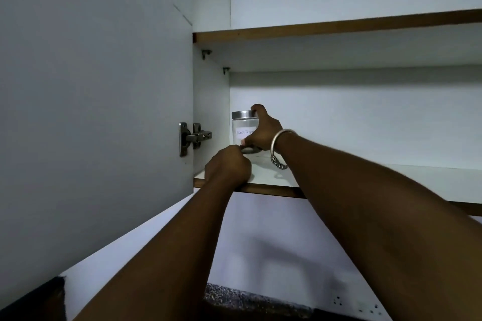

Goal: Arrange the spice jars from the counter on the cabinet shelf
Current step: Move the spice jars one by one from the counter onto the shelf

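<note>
A clear glass spice jar (241,128) with a silver lid and a white label reading "Black Pepper" stands upright at the back left corner of the lower cabinet shelf (339,177). My right hand (262,133), with a metal bangle on the wrist, is wrapped around the jar's right side. My left hand (228,167) rests curled at the shelf's front left edge. A grey metal rim (251,150) shows just beyond its knuckles, between the two hands. Whether the left hand grips it is hidden.
The cabinet door (91,99) stands open on the left, held by a metal hinge (194,138). An upper shelf (339,25) runs above. Below the cabinet are a white wall (260,255) and a strip of speckled counter (247,297).
</note>
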Demonstrator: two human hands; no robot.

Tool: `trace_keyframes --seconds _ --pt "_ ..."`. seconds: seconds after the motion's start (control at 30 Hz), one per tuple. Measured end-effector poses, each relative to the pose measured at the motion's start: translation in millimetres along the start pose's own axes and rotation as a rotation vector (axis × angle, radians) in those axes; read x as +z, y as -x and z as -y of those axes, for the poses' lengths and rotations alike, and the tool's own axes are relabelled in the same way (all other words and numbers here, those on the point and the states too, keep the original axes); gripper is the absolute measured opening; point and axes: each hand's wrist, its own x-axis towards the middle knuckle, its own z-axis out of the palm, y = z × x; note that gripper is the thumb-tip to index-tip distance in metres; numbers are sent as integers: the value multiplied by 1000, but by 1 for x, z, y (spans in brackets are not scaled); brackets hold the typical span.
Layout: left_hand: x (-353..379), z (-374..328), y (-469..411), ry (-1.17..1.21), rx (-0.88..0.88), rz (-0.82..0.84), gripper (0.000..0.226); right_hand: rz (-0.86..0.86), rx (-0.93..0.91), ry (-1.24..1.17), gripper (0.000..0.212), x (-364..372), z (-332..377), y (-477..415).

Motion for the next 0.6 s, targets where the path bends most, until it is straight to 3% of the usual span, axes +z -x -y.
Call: trace_keyframes --seconds 0.1,0.3,0.6 --pt "1 -2 -4 -104 17 52 39 32 8 19 92 14 1 -20" --pt "2 -2 -5 -165 24 65 11 74 102 94 91 52 -11 -39" --pt "8 4 -15 -163 30 105 27 112 137 162 103 57 -21 -42"
